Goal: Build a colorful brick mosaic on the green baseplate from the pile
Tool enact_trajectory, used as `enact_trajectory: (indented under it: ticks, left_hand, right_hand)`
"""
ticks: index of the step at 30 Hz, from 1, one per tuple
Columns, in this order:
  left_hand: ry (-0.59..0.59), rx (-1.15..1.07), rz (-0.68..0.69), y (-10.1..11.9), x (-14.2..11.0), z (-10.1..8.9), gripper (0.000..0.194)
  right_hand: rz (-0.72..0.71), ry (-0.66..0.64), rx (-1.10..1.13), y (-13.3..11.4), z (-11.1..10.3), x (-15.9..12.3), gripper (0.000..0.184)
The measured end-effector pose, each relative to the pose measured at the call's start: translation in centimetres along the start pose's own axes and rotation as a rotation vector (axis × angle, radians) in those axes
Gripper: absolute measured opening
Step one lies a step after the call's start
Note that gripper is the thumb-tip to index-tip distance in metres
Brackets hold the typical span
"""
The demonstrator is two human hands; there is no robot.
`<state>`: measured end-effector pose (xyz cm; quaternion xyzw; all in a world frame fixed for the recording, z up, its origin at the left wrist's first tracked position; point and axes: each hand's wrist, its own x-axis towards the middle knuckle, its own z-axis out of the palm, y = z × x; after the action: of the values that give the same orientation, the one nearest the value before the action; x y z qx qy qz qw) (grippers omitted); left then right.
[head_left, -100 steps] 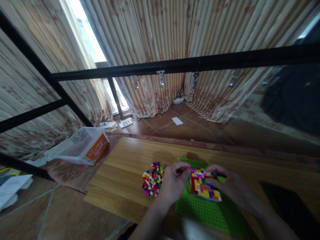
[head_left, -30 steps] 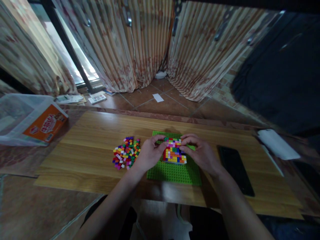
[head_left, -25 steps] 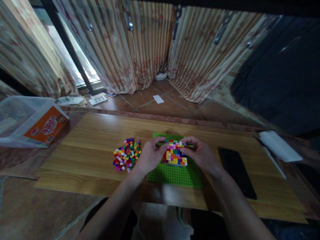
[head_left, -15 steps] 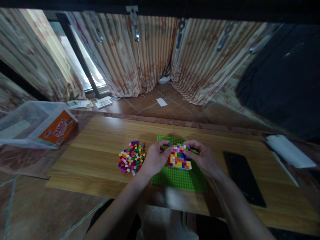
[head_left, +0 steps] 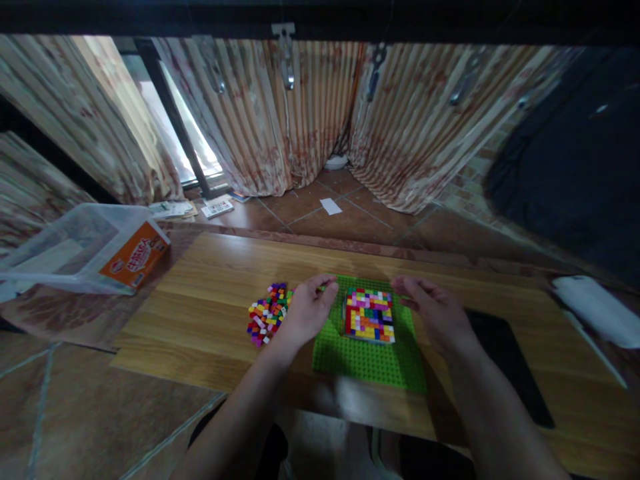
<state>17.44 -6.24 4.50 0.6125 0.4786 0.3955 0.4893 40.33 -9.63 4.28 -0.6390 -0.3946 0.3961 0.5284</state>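
A square build of small multicoloured toy bricks (head_left: pixel 369 317) sits on a green studded baseplate (head_left: pixel 367 367). My left hand (head_left: pixel 307 310) is just left of the build, apart from it, with thumb and index finger slightly parted and nothing visible between them. On the other side, my right hand (head_left: pixel 435 310) hovers over the baseplate's right edge, its fingers loosely bent and apart, touching no brick. A heap of loose bricks (head_left: pixel 267 317) lies on the wood left of the baseplate, partly covered by my left hand.
The wooden table (head_left: pixel 200 320) carries a black tablet-like slab (head_left: pixel 515 367), partly behind my right forearm. A clear plastic bin (head_left: pixel 90 247) with an orange label stands beyond the left end. A white object (head_left: pixel 597 310) lies at the far right. A dark bar (head_left: pixel 320 23) crosses above.
Both hands have let go of the brick build and drawn apart to either side, uncovering its top. The view has shifted, so the table sits further right than half a second ago.
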Motion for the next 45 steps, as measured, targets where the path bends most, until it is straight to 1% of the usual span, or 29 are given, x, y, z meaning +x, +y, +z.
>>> enact_trajectory:
  ticks: [1,3,5,7,8,10,12,14,16,19,23,28,31,33,35,38,41,43,45]
  left_hand:
    - [0.001,0.002,0.015,0.0,0.1,-1.0,0.031]
    - [0.01,0.036,0.048,0.1,0.4,-3.6,0.028]
    - [0.029,0.106,0.046,0.0,0.4,-6.5,0.025]
    - [0.021,0.205,0.043,-0.1,0.2,-9.0,0.023]
    - [0.009,0.272,0.061,-0.2,0.1,-9.8,0.02]
    - [-0.072,0.419,0.111,-0.4,-0.2,-10.5,0.015]
    - [-0.169,0.554,0.161,-0.6,-0.3,-10.2,0.013]
    - [-0.238,0.654,0.195,-0.7,-0.4,-9.5,0.015]
    - [-0.273,0.715,0.207,-0.6,-0.4,-8.8,0.018]
    - [-0.309,0.783,0.182,-0.2,-0.4,-8.2,0.021]
    - [-0.312,0.851,0.132,0.2,-0.7,-7.6,0.022]
    - [-0.253,0.919,0.105,0.1,-0.6,-6.8,0.019]
    - [-0.235,0.971,0.125,-0.2,-0.5,-6.5,0.017]
    - [-0.224,0.972,0.163,-0.2,-0.4,-6.5,0.014]
    - [-0.22,0.917,0.209,-0.1,-0.2,-6.4,0.013]
    - [-0.19,0.706,0.216,0.2,-0.2,-6.0,0.015]
    - [-0.184,0.395,0.159,0.6,-0.4,-4.8,0.016]
    - [-0.209,0.155,0.108,0.9,-0.6,-3.6,0.019]
    - [-0.221,-0.066,0.039,1.1,-0.9,-2.4,0.023]
  right_hand:
    - [-0.009,0.045,0.016,0.1,0.0,0.1,0.039]
    - [-0.033,0.111,0.046,0.1,0.2,0.3,0.035]
    - [-0.048,0.148,0.068,-0.1,0.6,0.2,0.029]
    - [-0.052,0.165,0.07,-0.5,0.9,0.0,0.022]
    - [-0.057,0.168,0.059,-0.7,1.0,-0.1,0.02]
    - [-0.073,0.169,0.021,-1.1,1.2,-0.3,0.017]
    - [-0.092,0.155,-0.018,-1.3,1.3,-0.5,0.017]
    - [-0.111,0.135,-0.055,-1.4,1.3,-0.5,0.017]
    - [-0.143,0.123,-0.089,-1.5,1.3,-0.6,0.017]
    - [-0.193,0.11,-0.122,-1.5,1.4,-0.6,0.018]
    - [-0.227,0.103,-0.128,-1.6,1.6,-0.7,0.018]
    - [-0.222,0.085,-0.133,-1.6,1.6,-0.7,0.015]
    - [-0.233,0.091,-0.121,-1.7,1.6,-0.6,0.018]
    - [-0.238,0.101,-0.133,-1.9,1.6,-0.6,0.019]
    - [-0.245,0.111,-0.143,-2.2,1.5,-0.7,0.02]
    - [-0.255,0.117,-0.124,-2.6,1.5,-0.8,0.019]
    - [-0.288,0.088,-0.087,-2.9,1.7,-1.2,0.017]
    - [-0.337,0.028,-0.073,-2.9,2.0,-1.6,0.015]
    - [-0.381,-0.06,-0.079,-2.9,2.4,-2.1,0.015]
